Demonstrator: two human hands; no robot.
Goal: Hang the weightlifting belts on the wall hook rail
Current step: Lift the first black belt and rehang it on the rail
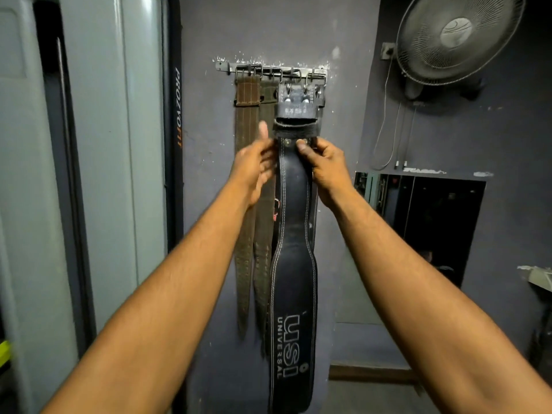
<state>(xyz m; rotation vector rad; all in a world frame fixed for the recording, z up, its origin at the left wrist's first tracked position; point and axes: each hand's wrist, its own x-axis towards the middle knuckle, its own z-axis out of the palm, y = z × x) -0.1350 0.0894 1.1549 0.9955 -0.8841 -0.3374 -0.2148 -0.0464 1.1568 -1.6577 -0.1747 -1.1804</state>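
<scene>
We saw a dusty wall fan (457,34) mounted high on the dark grey wall (203,31), with thin cables (388,138) hanging below it. Under these sat a dark recessed opening (433,222), its inside too dim for us to read. To our left stood a pale grey machine frame (98,144), and just beside it a black upright (176,115) lettered PROZVOFIT. Chipped paint showed on the wall.

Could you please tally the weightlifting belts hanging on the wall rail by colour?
Brown belt: 1
Olive-green belt: 1
Black belt, held near its top by the left hand and right hand: 1
Total: 3
</scene>
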